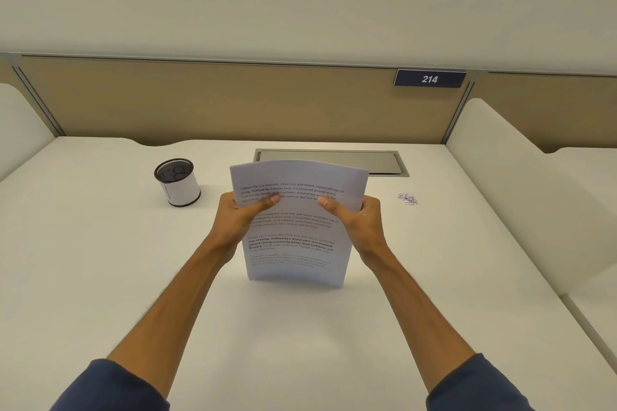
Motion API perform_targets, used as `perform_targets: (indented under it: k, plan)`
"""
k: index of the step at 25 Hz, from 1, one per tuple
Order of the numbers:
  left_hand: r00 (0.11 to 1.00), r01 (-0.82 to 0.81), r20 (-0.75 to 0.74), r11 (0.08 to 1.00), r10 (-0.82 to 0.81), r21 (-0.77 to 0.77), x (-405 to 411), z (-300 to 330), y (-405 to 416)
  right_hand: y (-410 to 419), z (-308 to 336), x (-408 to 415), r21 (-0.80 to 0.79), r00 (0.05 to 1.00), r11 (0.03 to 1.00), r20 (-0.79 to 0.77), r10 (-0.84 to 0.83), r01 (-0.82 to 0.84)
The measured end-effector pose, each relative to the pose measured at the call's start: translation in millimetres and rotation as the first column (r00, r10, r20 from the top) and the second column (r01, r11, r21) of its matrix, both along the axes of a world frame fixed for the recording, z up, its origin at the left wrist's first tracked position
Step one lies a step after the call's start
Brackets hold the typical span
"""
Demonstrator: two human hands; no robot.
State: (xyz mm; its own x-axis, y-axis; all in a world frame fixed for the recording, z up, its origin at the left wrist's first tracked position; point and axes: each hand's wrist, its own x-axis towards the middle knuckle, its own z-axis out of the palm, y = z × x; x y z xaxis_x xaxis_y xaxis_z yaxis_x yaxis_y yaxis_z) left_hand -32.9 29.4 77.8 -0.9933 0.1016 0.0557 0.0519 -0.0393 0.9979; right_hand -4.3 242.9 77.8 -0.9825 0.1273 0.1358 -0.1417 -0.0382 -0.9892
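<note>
- White desk (100,277) in a cubicle, tan partition (200,100) at the back, blue number plate (429,79) reading 214 at 1 o'clock.
- Stack of printed sheets (293,243) stands upright at desk centre, bottom edge on or just above the surface (cannot tell which), text facing the person, sheets bowed slightly.
- Left hand (240,217) grips the stack's left edge, thumb pressed across the front page, fingers hidden behind.
- Right hand (354,220) grips the right edge the same way, thumb on the front, fingers behind.
- Both forearms reach in from 6 o'clock, dark blue sleeves at the bottom corners.
- Mesh pen cup (177,182) at 10 o'clock from the stack, well apart.
- Small pile of paper clips (407,199) at 3 o'clock, near the right hand, not touching.
- Grey cable-tray lid (377,162) set in the desk at 12 o'clock, just behind the stack.
</note>
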Motion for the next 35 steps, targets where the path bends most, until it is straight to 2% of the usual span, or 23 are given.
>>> perform_targets:
  k: [11,16,24,28,31,33,35]
  plan:
    - [0.999,0.018,-0.029,0.999,-0.019,-0.027,0.8,4.2,0.5,2.1,-1.4,0.0,-0.003,1.000,1.000,0.009,0.022,-0.022]
    - [1.000,-0.010,-0.008,1.000,0.010,-0.015,3.6,-2.8,2.5,0.4,-9.1,1.9,-0.041,0.999,0.999,0.043,0.007,-0.005]
    - [0.998,-0.057,-0.029,0.998,0.057,-0.003,4.6,1.2,7.1,3.6,-11.9,1.6,-0.006,0.999,1.000,0.031,0.014,-0.013]
    - [0.984,-0.168,-0.040,0.977,0.175,0.129,0.2,10.9,-0.5,15.0,-17.3,5.7,0.014,0.999,0.999,0.009,0.046,-0.046]
    - [0.967,-0.250,0.013,0.934,0.255,0.255,-4.4,12.3,-10.3,22.0,-34.9,10.2,0.020,0.997,0.998,0.050,-0.057,0.056]
    - [0.958,-0.284,0.072,0.891,0.277,0.355,-7.0,10.8,-14.3,23.3,-46.8,14.9,-0.044,0.992,0.997,0.110,-0.064,0.070]
    - [0.953,-0.301,0.120,0.841,0.277,0.449,-9.6,7.3,-15.5,19.5,-54.7,20.5,-0.137,0.989,0.991,0.148,0.029,-0.008]
